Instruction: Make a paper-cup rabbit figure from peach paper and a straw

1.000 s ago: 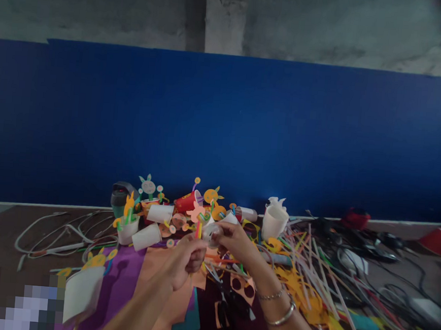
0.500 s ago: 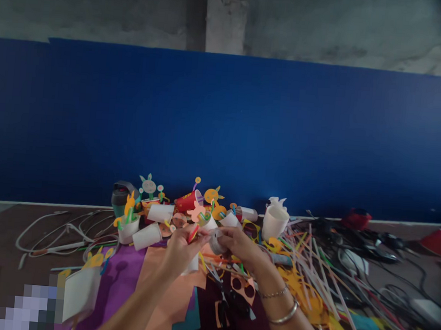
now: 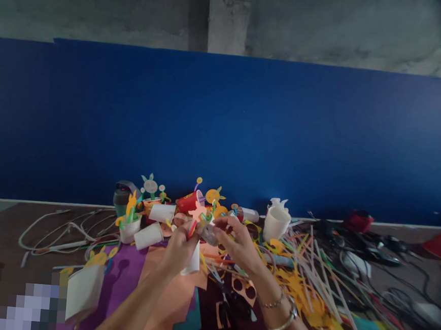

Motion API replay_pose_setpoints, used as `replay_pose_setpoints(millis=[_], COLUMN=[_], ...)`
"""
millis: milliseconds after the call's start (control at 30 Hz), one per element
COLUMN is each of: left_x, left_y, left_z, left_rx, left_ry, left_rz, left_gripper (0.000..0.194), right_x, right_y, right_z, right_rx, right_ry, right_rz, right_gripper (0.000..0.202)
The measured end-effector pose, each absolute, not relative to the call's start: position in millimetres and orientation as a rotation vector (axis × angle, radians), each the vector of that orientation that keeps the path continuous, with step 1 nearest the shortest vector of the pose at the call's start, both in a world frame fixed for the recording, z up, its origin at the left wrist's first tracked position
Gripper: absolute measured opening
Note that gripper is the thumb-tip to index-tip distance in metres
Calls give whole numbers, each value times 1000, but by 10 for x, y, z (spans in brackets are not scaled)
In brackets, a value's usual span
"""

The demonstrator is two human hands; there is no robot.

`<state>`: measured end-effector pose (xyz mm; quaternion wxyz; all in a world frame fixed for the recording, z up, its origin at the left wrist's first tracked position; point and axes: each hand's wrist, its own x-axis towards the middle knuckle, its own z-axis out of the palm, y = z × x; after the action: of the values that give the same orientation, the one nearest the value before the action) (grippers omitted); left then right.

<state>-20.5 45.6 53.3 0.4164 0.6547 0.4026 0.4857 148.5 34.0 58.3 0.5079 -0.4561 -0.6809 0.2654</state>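
Note:
Near the centre, my left hand (image 3: pixel 181 244) is closed in a pinch on a small red piece (image 3: pixel 191 229), its fingertips also at a greyish, translucent roll (image 3: pixel 210 234). My right hand (image 3: pixel 239 242) touches the roll's right side, thumb against it and the other fingers bent and spread apart. A white paper cup (image 3: pixel 192 261) stands just below my left fingertips. Behind the hands is a pink paper cutout (image 3: pixel 197 213) with green straws. Scissors (image 3: pixel 225 292) lie below my right hand on dark paper.
Cups with animal cutouts (image 3: pixel 129 226) stand at the left and back. A taller white cup (image 3: pixel 277 223) holds white pieces. Straws (image 3: pixel 322 274), yellow paper scraps (image 3: pixel 305 299) and cables (image 3: pixel 397 296) spread rightward. Purple paper (image 3: pixel 120 279) and orange paper (image 3: pixel 164 293) lie in front.
My right hand's fingers have opened and lifted off part of the roll. The roll is tilted flatter and sits slightly further left. The view has shifted a little.

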Motion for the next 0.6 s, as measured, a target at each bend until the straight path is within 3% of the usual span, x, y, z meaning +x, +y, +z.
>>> replay_pose_setpoints(millis=[233,400,600], left_x=[-213,-181,-160], left_y=[439,418,426], left_z=[527,514,513], left_rx=[1686,1772,1588], left_ry=[1050,1113,1061], left_rz=[1209,1246,1156], left_gripper=[26,27,23], right_x=[1397,1405,1422], right_y=[234,240,279], right_z=[643,642,633], right_rx=[-1159,-1267,-1307], right_ry=[-1917,-1974,-1891], right_rz=[364,100,275], right_gripper=[28,21,11])
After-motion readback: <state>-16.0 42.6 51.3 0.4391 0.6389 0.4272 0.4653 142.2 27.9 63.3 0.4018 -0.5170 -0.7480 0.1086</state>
